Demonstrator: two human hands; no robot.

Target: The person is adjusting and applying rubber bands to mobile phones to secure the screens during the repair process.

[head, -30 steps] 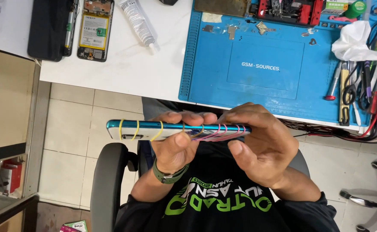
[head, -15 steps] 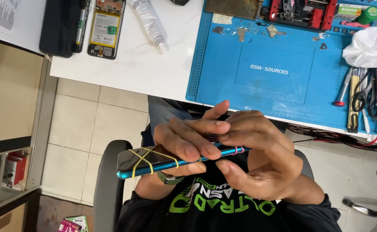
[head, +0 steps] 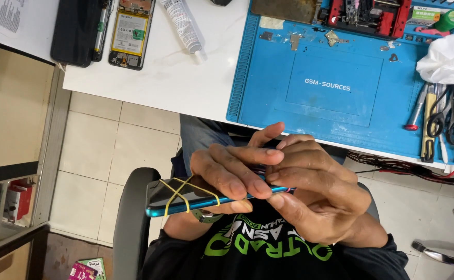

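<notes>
I hold a teal-blue phone [head: 160, 201] flat over my lap, below the table edge. Yellow rubber bands [head: 181, 196] cross over its left end. My left hand [head: 229, 173], with a watch on its wrist, lies over the phone's top face, its fingers reaching to the right. My right hand [head: 317, 199] wraps the phone's right end from below and behind, fingers pressed along the edge. That end of the phone is hidden by both hands.
A blue repair mat [head: 268, 83] lies on the white table [head: 149, 85]. An opened phone showing its battery [head: 129, 33], a black phone [head: 76, 31] and a glue tube [head: 181, 23] lie at the back left. Tools [head: 439, 124] and a white tissue [head: 444, 59] crowd the right. Under me is a black chair [head: 131, 228].
The phone has turned from edge-on to a slight tilt, left end lower. My left fingers have spread across its top face and my right hand has closed in over its right end.
</notes>
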